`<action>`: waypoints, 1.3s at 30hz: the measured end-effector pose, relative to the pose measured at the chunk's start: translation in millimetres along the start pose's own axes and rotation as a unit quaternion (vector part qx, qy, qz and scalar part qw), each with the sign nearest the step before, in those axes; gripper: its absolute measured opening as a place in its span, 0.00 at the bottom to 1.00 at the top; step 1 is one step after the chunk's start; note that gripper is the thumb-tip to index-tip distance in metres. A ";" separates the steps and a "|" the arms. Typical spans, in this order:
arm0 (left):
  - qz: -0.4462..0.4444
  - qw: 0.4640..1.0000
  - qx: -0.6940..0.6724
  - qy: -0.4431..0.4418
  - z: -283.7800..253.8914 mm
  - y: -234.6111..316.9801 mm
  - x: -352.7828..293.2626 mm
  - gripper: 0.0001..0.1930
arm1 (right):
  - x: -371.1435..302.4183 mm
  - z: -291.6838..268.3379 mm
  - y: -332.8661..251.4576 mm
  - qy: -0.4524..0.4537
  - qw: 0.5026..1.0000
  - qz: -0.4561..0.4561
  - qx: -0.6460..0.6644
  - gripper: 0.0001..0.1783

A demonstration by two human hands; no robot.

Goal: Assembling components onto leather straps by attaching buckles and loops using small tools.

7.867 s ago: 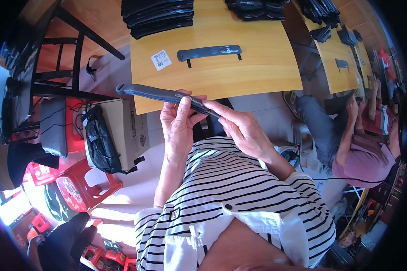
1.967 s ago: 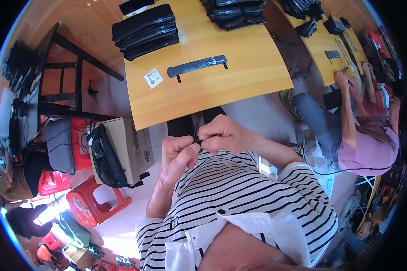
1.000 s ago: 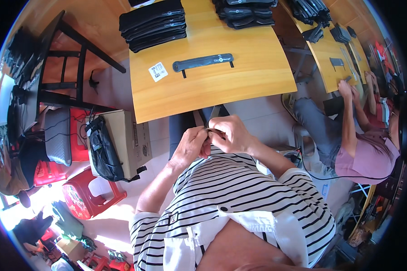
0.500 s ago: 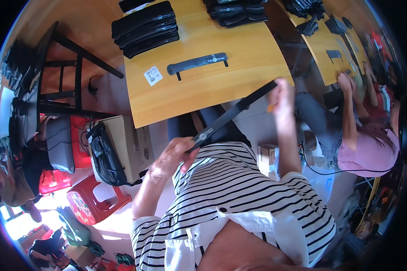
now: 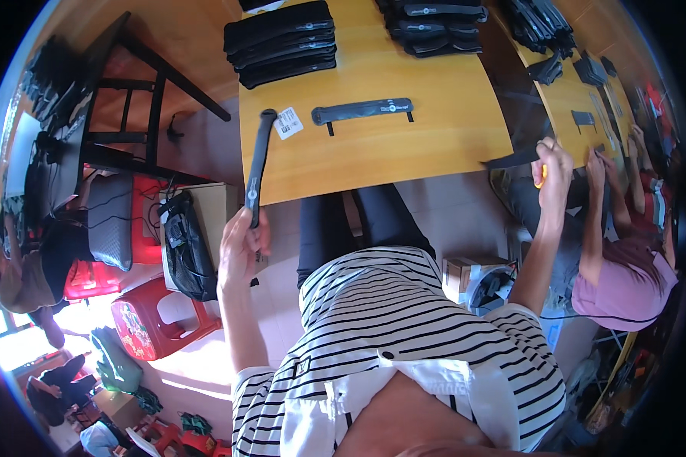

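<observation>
Presently, the left hand [image 5: 240, 245] grasps the lower end of a dark strap [image 5: 258, 164]. The strap extends away from the hand, over the left part of the worktop [image 5: 404, 156]; its rounded far end is located just beside a white label [image 5: 288, 123]. Whether the strap touches the worktop cannot be determined. The right hand [image 5: 556, 164] is closed around a black strip [image 5: 511, 161], which points left near the worktop's right front corner. A small yellow item [image 5: 542, 177], mostly hidden, protrudes from the same grip. Both hands are well apart. A flat dark band [image 5: 366, 111] with two black tabs lies on the worktop, right of the label. Farther back are a left stack [image 5: 282, 44] and a right stack [image 5: 434, 29] of black pieces.
</observation>
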State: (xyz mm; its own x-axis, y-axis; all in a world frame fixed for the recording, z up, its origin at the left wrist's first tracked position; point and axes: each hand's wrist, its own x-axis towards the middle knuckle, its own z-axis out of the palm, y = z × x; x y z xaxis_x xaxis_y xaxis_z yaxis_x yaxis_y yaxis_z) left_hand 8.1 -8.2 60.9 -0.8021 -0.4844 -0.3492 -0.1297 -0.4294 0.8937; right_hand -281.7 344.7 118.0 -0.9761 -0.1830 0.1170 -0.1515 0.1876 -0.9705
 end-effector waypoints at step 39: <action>-0.041 0.974 0.216 -0.058 77.6 -22.9 112.6 0.04 | 21.1 118.6 76.0 -0.272 0.945 0.171 -0.059 0.07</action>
State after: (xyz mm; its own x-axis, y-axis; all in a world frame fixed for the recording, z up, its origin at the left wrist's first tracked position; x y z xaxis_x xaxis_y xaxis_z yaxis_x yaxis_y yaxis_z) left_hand -124.5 6.2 23.0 -0.8357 -0.3623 -0.4128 -0.4094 -0.0902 0.9079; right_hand -295.4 240.7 21.7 -0.7518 -0.5545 -0.3567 0.1112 0.4266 -0.8976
